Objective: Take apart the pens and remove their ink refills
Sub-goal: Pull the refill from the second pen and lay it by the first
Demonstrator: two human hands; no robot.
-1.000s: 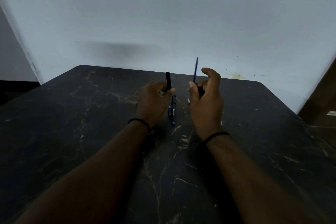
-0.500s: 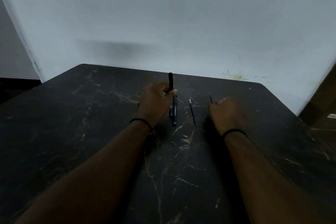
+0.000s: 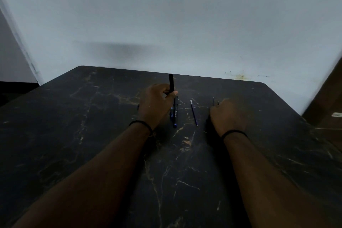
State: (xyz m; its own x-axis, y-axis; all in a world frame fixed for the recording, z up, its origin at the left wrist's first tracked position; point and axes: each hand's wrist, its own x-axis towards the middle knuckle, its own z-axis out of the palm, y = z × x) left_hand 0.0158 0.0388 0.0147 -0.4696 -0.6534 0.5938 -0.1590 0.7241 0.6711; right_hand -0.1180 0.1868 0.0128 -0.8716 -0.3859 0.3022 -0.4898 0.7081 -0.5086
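Spanning the view, dark marbled table point(image 3: 92, 135), pale wall point(image 3: 166, 15) behind

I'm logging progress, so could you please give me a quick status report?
Left hand grips black pen barrel upright. Right hand curled around second refill at table. One refill lies loose; assembled pen waits. Nothing in the way.

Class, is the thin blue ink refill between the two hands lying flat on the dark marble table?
Yes, the thin blue ink refill lies flat on the dark marble table, untouched.
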